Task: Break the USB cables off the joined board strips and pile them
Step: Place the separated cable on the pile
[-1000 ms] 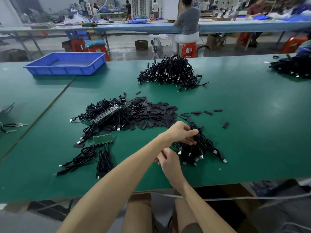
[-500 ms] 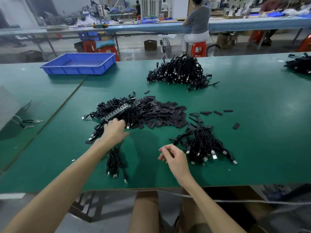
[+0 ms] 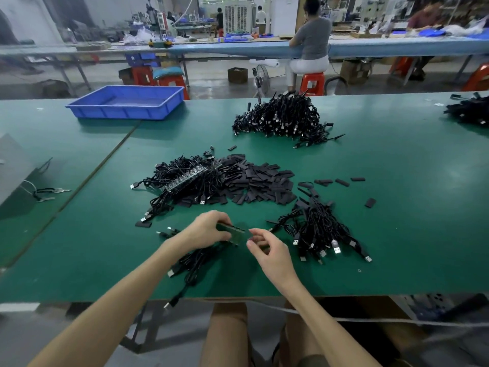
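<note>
step: snap-off | left hand (image 3: 207,231) clamps green board strip (image 3: 236,232), lower centre, cables (image 3: 191,260) trailing below | right hand (image 3: 270,251) at strip's end, grip unclear | tip: bend close to joint, drop on right pile (image 3: 321,231)

Lighting's pretty bright and flat, coming from overhead, so shadows stay soft: a faint one under the blue tray (image 3: 124,102) and a mushy one below the left hand (image 3: 206,230) and right hand (image 3: 272,256). There's a pale sheen on the green table (image 3: 449,168) over on the right. Fisheye is strong, so the table's near edge bows and the far bench (image 3: 238,47) curves. Background is soft and smeary. The board strip (image 3: 234,231) between the hands is blurred, basically a green smudge. The black cable piles (image 3: 280,117) crush to near-solid black, and only the metal plugs catch light.
</note>
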Demonstrator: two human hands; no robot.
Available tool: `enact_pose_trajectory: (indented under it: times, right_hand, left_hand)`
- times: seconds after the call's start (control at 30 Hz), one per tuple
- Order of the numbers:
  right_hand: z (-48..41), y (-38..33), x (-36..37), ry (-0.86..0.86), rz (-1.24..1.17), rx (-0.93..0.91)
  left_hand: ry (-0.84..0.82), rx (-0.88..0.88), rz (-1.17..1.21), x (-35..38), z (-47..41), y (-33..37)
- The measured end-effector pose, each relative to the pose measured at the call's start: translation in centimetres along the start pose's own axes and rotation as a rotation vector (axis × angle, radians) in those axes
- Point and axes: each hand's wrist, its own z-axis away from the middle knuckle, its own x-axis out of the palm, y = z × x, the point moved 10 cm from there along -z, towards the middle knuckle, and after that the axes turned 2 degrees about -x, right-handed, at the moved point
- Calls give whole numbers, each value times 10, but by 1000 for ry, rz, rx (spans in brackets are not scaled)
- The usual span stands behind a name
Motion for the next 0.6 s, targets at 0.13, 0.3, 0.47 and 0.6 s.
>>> enact_pose_trajectory:
  times: [0.13,0.3,0.47,0.6]
  right_hand:
    - [-1,2,0,-12,49,3]
    - [-1,8,-7,33,15,33]
    - [-1,9,-6,42,-39,47]
    - [-1,14,-8,57,-61,79]
  left_hand:
    - [3,91,-10,19,-1,32]
    - [33,102,-58,21,-2,35]
    - [51,138,-64,21,-1,38]
    - [105,111,-59,22,-1,40]
